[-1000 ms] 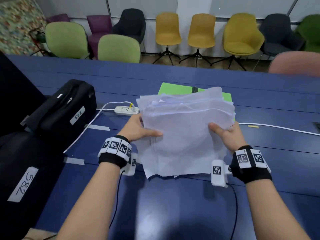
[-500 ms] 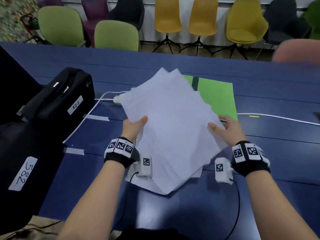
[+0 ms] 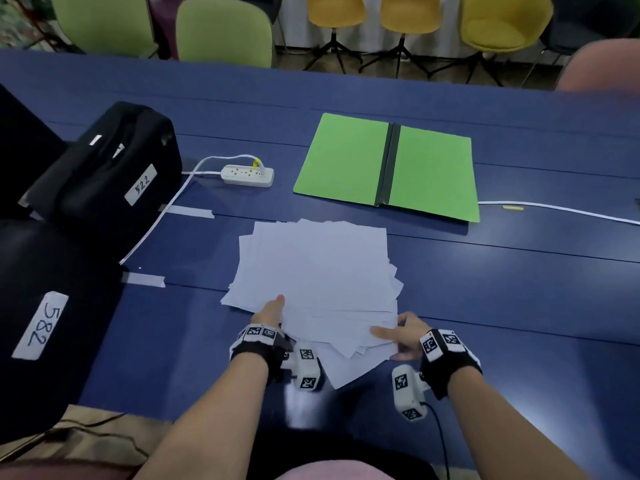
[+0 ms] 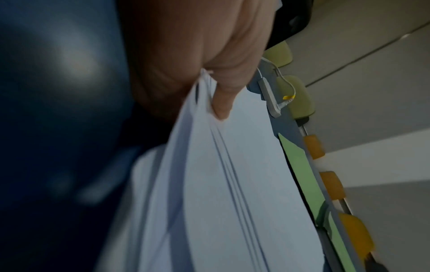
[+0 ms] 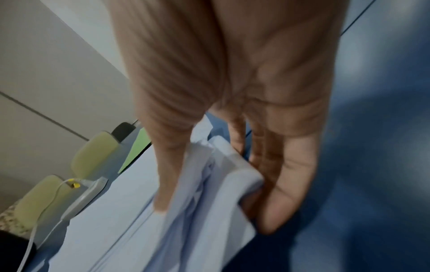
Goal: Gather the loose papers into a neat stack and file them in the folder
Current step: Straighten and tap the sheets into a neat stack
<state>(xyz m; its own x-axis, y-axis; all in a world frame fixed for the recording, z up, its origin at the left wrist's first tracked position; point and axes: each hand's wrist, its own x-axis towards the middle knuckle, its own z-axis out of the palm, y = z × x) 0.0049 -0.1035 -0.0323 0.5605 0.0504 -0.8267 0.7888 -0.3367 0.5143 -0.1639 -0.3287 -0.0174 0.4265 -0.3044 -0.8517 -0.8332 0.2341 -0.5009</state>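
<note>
A ragged pile of white papers (image 3: 317,271) lies flat on the blue table (image 3: 519,289), its sheets fanned out of line. My left hand (image 3: 272,311) pinches the pile's near left edge, thumb on top (image 4: 221,103). At the near right corner my right hand (image 3: 398,336) grips the papers (image 5: 209,184), thumb above and fingers underneath. The green folder (image 3: 346,161) lies open and flat beyond the pile, with a dark spine down its middle and nothing on it.
Two black cases with white labels (image 3: 110,168) stand at the left. A white power strip (image 3: 247,174) and its cable lie left of the folder, another white cable (image 3: 554,209) to the right. Tape strips (image 3: 143,278) mark the table. Chairs line the far side.
The papers were held up in both hands; now they lie flat on the table nearer to me, uncovering the folder. Both hands have slid to the pile's near edge.
</note>
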